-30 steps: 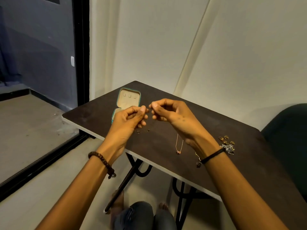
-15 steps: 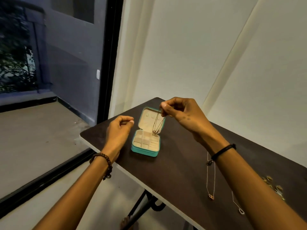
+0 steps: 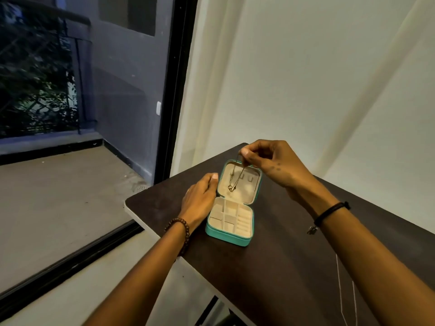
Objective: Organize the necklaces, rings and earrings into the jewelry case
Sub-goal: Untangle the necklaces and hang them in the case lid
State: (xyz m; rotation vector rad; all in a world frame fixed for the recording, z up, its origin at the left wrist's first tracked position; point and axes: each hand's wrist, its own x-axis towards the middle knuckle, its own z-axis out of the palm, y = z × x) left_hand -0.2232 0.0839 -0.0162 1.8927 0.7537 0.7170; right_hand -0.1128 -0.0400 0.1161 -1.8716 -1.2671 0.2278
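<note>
A small teal jewelry case lies open on the dark table, its cream lid raised and its cream tray split into several compartments. My right hand pinches a thin gold necklace above the lid's top edge, and the chain hangs down in front of the lid's hooks. My left hand rests against the left side of the case, thumb at the lid's edge, holding nothing I can see. Another fine chain lies on the table at the lower right, partly behind my right forearm.
The table's near-left corner and white edge are close to the case. A pale wall stands behind the table. A dark-framed glass door and balcony floor lie to the left.
My left hand has come down from the air to the case's left side. My right hand has carried the necklace lower over the lid. The view has swung left and closer.
</note>
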